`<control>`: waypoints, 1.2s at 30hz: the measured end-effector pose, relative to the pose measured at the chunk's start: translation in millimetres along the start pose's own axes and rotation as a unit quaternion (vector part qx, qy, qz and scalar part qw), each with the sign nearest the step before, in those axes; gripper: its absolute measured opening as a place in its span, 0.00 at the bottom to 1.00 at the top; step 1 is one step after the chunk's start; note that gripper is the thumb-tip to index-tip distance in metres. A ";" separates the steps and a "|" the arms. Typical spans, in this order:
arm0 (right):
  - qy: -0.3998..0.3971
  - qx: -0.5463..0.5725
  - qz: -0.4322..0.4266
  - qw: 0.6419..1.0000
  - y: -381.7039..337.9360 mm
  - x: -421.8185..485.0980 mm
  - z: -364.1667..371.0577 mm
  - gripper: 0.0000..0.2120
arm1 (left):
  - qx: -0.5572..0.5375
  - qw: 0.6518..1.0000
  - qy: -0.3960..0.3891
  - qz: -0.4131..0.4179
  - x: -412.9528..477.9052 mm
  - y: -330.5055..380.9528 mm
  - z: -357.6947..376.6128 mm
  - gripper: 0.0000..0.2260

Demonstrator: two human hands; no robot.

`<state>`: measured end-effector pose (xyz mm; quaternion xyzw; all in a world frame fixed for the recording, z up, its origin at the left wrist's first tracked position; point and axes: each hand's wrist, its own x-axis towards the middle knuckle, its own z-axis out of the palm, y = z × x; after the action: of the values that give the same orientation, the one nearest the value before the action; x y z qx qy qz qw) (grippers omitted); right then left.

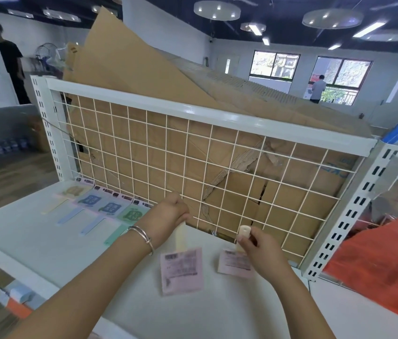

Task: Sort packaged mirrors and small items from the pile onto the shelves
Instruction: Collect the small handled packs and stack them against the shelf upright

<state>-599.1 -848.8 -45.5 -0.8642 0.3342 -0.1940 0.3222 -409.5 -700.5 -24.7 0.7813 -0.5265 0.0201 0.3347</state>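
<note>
My left hand (168, 216) grips the cream handle of a packaged mirror (182, 270) whose pink card hangs down over the white shelf (46, 243). My right hand (259, 243) pinches the cream handle of a second packaged mirror (237, 264), its pink card close to the shelf surface. Several more packaged mirrors (110, 207) with cream, blue and green cards lie in a row along the back of the shelf, against the wire grid, to the left of my hands.
A white wire grid panel (193, 167) backs the shelf, with flattened cardboard (144, 64) behind it. A slotted white upright (354, 211) stands at the right, an orange bag (384, 263) beyond it. Two people stand far off in the room.
</note>
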 end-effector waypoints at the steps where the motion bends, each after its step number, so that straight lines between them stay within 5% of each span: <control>1: -0.004 -0.005 0.010 1.000 1.6 -0.6 0.2 0.15 | 0.016 1.000 -0.012 0.011 -0.9 0.2 4.5 0.09; 3: -0.009 -0.001 0.026 1.000 9.6 -4.6 1.6 0.15 | 0.051 0.997 -0.030 0.040 -6.2 -2.8 19.1 0.11; 9: -0.024 0.045 0.051 0.997 28.9 -16.1 16.4 0.11 | -0.094 0.992 0.074 -0.050 -22.5 2.3 38.2 0.05; 15: 0.035 0.107 0.092 0.989 25.6 -16.5 23.9 0.14 | -0.191 0.968 0.028 -0.162 -55.0 23.8 54.0 0.24; 18: 0.073 0.149 0.120 0.979 30.2 -20.0 30.8 0.11 | -0.245 0.945 0.059 -0.210 -60.2 22.9 59.6 0.16; 25: 0.135 0.136 0.126 0.973 38.1 -27.6 25.4 0.07 | -0.198 0.946 0.108 -0.233 -61.9 25.1 64.8 0.07; 30: 0.153 0.103 0.154 0.971 41.2 -34.2 10.0 0.07 | -0.157 0.956 0.121 -0.215 -61.2 30.8 68.5 0.18; 34: 0.147 0.068 0.157 0.974 37.0 -39.8 -6.1 0.03 | -0.132 0.968 0.100 -0.187 -61.3 39.2 70.8 0.08; 36: 0.144 0.050 0.139 0.978 36.0 -41.8 -13.0 0.02 | -0.074 0.978 0.098 -0.168 -62.7 36.9 71.8 0.15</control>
<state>-651.9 -845.5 -65.9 -0.7551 0.4836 -0.2865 0.3375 -491.3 -697.1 -86.0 0.8259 -0.3522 0.0012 0.4402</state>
